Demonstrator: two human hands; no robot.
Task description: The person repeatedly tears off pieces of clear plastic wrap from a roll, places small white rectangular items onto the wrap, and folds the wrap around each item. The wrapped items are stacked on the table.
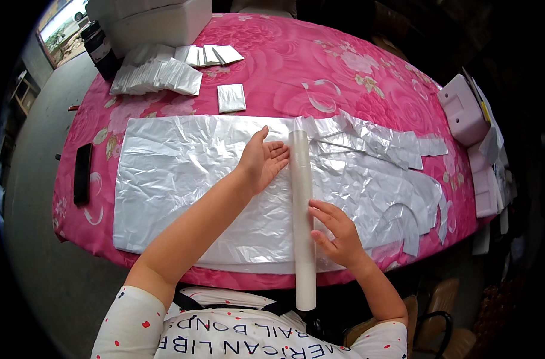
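A stack of thin, silvery-white plastic bags (182, 185) lies flat across the table, its cut handle ends (398, 149) fanned out at the right. Across the bags rests a long whitish tube (302, 227), its near end jutting past the table's front edge. My left hand (264, 160) hovers over the bags just left of the tube, open, palm turned toward it, fingertips close to its side. On the tube's right, my right hand (337, 234) is open with fingers spread, the fingertips at or very near its surface. Neither hand grips anything.
Folded plastic packets (155, 75) are heaped at the back left, with a single folded packet (231, 98) nearer. Behind them stands a white foam box (158, 24) beside a dark bottle (99, 48). A black phone (82, 173) lies left; white foam boxes (462, 110) stand right.
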